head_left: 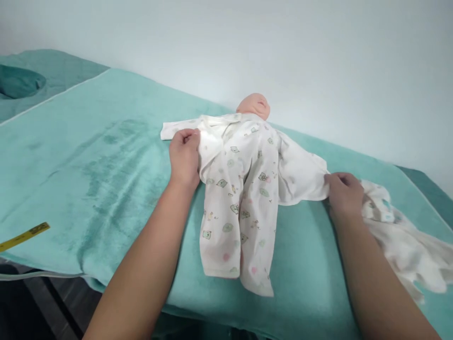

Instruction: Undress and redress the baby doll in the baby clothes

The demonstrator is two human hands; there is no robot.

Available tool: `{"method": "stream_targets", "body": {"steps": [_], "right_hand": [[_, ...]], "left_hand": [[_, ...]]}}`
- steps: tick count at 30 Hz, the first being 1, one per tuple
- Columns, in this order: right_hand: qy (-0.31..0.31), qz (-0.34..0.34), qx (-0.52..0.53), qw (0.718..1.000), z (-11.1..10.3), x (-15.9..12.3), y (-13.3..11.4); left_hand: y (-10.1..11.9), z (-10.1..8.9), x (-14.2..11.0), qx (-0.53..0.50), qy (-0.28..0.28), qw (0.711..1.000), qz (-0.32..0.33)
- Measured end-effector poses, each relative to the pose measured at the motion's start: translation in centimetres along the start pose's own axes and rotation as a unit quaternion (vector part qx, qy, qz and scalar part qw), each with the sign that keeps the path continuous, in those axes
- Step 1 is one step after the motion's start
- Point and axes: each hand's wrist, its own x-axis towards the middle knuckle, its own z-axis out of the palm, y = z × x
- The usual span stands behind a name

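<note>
A baby doll (252,105) lies on its back on a green covered table, its head toward the wall. It wears white printed trousers (230,222), and a white baby shirt (300,170) is spread about its upper body. My left hand (185,153) is closed on the shirt's edge at the doll's side, near a sleeve that stretches out to the left. Out to the right, my right hand (344,191) pinches the corner of the shirt's other front panel and holds it away from the body. The doll's arms are hidden under the cloth.
More white printed baby clothes (406,241) lie crumpled on the right, beside my right forearm. A yellow tape strip (24,237) rests near the left front edge of the green cover (116,198). A white wall (247,47) stands behind the table.
</note>
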Motion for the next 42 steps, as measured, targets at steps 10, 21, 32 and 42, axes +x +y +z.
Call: {"method": "stream_targets", "body": {"steps": [10,21,32,42], "right_hand": [[0.023,-0.253,-0.036,0.967,1.1,-3.3,-1.6],[-0.350,-0.423,-0.111,0.828,13.6,-3.2,-20.8],[-0.367,-0.387,-0.184,0.826,14.9,0.0,-21.1],[-0.448,-0.443,-0.275,0.726,19.1,1.7,-22.5]], "left_hand": [[0.3,1.7,0.6,0.281,0.014,0.921,0.268],[-0.3,4.1,8.3,0.664,-0.224,0.677,0.224],[0.9,2.7,10.6,0.585,-0.281,0.738,0.186],[-0.1,3.5,9.7,0.637,-0.239,0.708,0.190]]}}
